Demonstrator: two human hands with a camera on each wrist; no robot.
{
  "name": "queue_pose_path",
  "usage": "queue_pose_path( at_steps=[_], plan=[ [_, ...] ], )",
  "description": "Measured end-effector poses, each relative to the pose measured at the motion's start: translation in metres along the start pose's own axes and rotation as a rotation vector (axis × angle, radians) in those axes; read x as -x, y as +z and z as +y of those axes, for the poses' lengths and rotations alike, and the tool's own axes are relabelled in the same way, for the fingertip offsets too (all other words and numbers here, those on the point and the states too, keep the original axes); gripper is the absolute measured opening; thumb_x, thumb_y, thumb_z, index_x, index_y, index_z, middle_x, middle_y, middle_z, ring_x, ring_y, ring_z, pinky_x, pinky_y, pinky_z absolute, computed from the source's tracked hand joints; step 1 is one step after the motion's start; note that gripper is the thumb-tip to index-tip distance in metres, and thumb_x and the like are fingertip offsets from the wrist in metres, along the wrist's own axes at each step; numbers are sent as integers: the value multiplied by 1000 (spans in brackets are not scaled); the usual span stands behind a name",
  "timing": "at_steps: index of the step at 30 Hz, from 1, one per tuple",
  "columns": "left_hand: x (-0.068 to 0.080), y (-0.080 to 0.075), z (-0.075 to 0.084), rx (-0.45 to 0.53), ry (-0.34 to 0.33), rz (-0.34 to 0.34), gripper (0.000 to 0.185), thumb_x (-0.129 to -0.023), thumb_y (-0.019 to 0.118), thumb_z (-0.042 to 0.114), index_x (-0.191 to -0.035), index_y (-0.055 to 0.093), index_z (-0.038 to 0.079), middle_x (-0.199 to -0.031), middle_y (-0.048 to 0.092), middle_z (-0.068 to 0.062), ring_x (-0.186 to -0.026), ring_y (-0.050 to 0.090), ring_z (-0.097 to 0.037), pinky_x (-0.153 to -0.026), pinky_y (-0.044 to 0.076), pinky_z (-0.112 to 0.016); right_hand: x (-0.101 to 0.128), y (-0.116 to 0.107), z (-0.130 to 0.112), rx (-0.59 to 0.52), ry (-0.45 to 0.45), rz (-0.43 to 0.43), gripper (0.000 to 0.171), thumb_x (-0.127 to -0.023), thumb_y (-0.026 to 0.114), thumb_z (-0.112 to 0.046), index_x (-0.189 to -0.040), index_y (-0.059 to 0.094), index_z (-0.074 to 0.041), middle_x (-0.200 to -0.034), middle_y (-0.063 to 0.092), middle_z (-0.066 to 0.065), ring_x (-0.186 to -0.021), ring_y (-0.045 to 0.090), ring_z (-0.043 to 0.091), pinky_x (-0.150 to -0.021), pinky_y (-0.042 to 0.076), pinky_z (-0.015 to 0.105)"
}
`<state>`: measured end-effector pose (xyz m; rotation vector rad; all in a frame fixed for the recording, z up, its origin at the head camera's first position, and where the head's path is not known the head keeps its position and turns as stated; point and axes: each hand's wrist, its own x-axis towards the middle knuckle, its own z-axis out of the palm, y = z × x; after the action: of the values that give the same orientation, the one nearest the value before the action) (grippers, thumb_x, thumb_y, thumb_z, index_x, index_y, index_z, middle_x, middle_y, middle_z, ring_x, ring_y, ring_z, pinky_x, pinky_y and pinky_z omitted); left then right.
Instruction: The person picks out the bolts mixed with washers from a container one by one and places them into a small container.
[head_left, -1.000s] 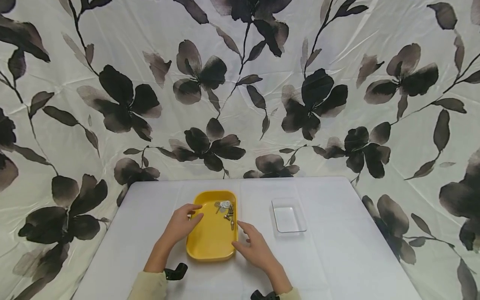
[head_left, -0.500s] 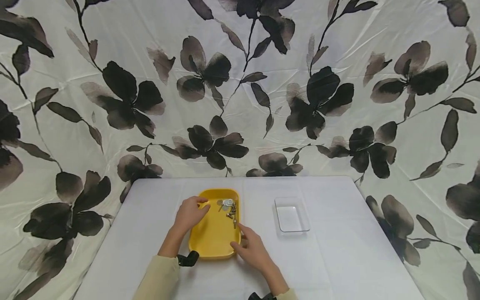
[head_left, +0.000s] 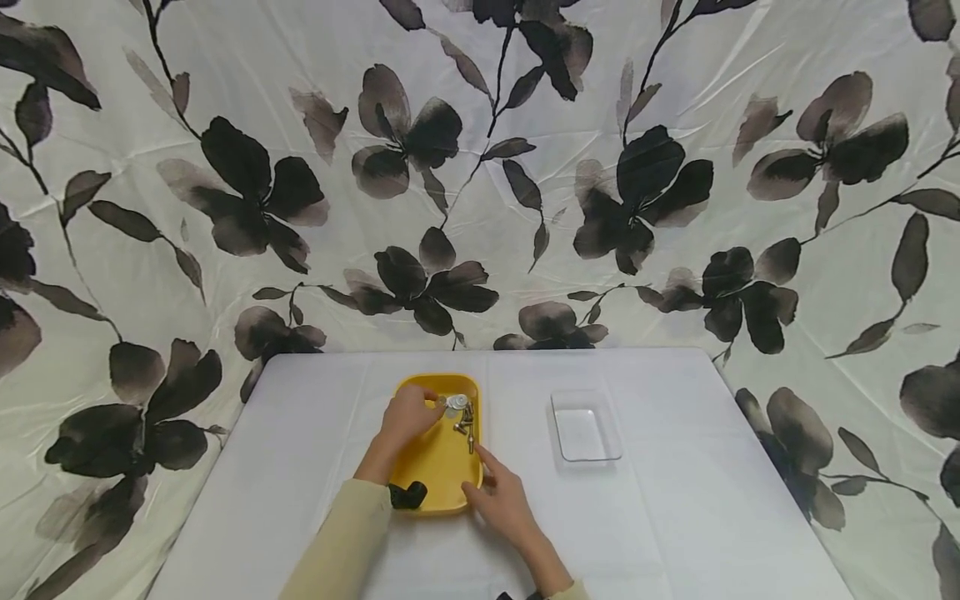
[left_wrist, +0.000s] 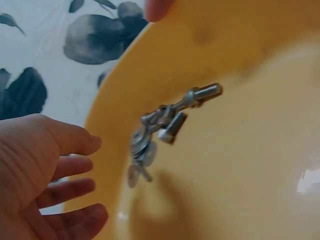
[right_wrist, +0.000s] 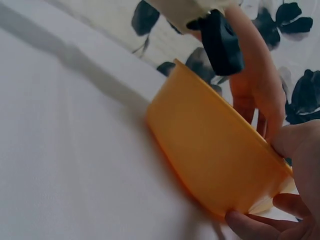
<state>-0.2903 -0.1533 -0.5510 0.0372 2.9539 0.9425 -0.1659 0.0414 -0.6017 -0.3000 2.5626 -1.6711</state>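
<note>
A yellow tray [head_left: 431, 475] stands on the white table, with metal pieces gathered by its right wall. Flat washers [head_left: 455, 403] lie toward the far end, and socket-head screws [head_left: 469, 427] nearer me. My left hand [head_left: 411, 414] reaches in over the tray's left side, its fingertips close to the washers. In the left wrist view, the fingers [left_wrist: 70, 192] are loosely bent with nothing between them, apart from the screws [left_wrist: 172, 126]. At the tray's right side, my right hand [head_left: 504, 502] holds the wall, thumb on the rim and fingers low on the outside.
A clear, shallow plastic box [head_left: 585, 427] sits on the table [head_left: 660, 517] to the right of the tray. A floral-patterned cloth [head_left: 525, 208] hangs behind the table's far edge.
My left hand has moved from the tray's left rim rightward and inward, over the tray toward the washers. My right hand stays at the tray's right side, its thumb now on the rim.
</note>
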Motion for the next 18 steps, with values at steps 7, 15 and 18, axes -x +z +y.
queue_pose_path(
  at_steps=[7, 15, 18],
  plan=[
    [-11, 22, -7, 96, 0, 91, 26, -81, 76, 21, -96, 75, -1, -84, 69, -7, -69, 59, -20, -66, 52, -35, 0, 1, 0, -37, -10, 15, 63, -91, 65, -29, -148, 42, -16, -146, 45, 11, -111, 61, 35, -82, 52, 35],
    [-17, 43, -21, 88, -27, 152, 27, -79, 81, 22, -89, 75, -1, -81, 69, -8, -69, 61, -18, -64, 53, -34, 1, 1, 0, -65, -2, 18, 61, -91, 65, -24, -147, 44, -14, -145, 46, 13, -108, 62, 34, -75, 53, 28],
    [-15, 46, -24, 61, 3, 155, 19, -78, 81, 18, -81, 75, 0, -75, 68, -6, -65, 58, -16, -61, 51, -32, 2, 1, 0, -59, 1, 21, 61, -90, 66, -23, -146, 44, -13, -144, 47, 14, -108, 62, 35, -75, 53, 29]
  ],
)
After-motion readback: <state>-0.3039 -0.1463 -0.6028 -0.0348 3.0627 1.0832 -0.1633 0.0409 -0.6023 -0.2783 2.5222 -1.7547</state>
